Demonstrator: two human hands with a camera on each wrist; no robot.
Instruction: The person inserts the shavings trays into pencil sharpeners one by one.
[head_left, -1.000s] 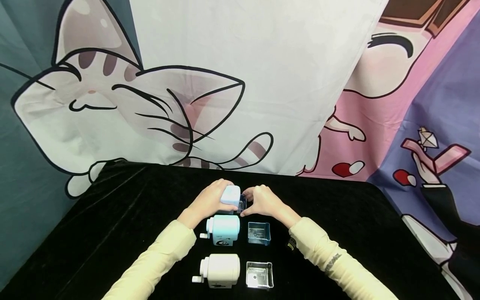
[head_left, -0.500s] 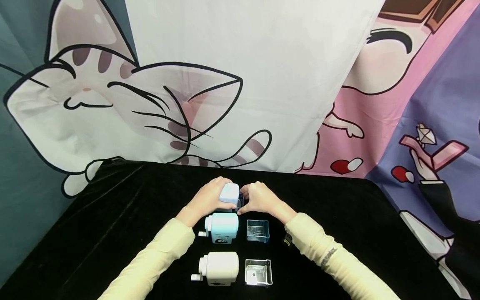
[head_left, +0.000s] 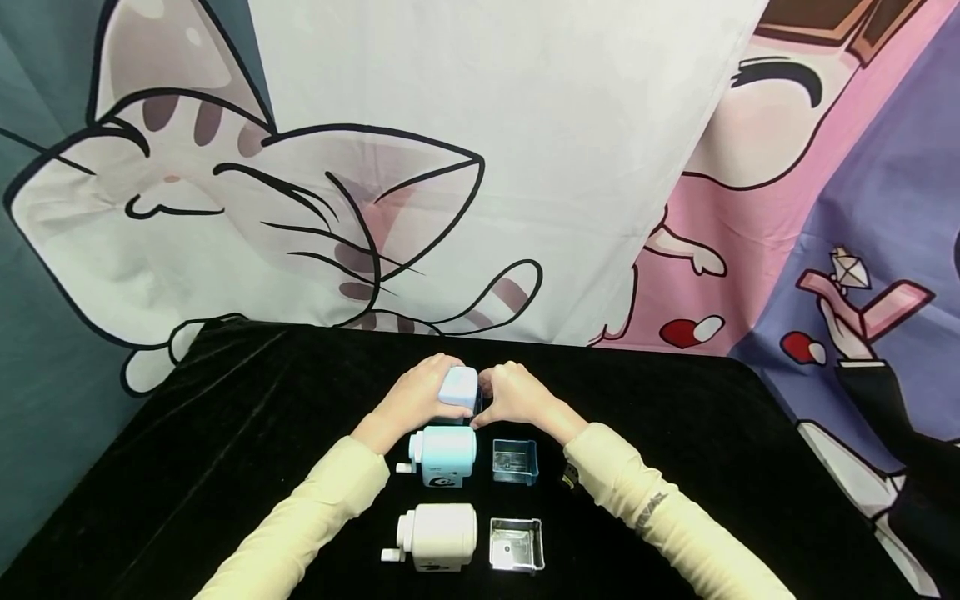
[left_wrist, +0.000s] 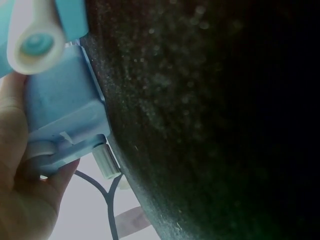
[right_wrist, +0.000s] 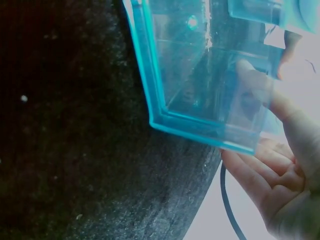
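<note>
My left hand (head_left: 416,396) grips a pale blue crank pencil sharpener (head_left: 459,385) at the back of the row, thumb on the near side. In the left wrist view its blue body (left_wrist: 65,90) and ribbed light knob (left_wrist: 106,161) show beside the fingers. On its right side, my right hand (head_left: 521,398) pinches a clear dark-blue shavings drawer (head_left: 480,402) between thumb and fingers, right up against the sharpener. Only a thin strip of that drawer shows in the head view. In the right wrist view, the right hand (right_wrist: 287,170) is partly behind another clear drawer.
Nearer me stand a turquoise sharpener (head_left: 447,454) and a cream sharpener (head_left: 444,535), cranks to the left. To their right lie a blue-tinted clear drawer (head_left: 515,479) and a colourless clear drawer (head_left: 517,570). Black cloth (head_left: 262,442) covers the table; a printed curtain hangs behind.
My right hand has moved left, bringing the drawer closer against the pale blue sharpener, so less of the drawer shows. The left hand holds its place. The view shifts slightly.
</note>
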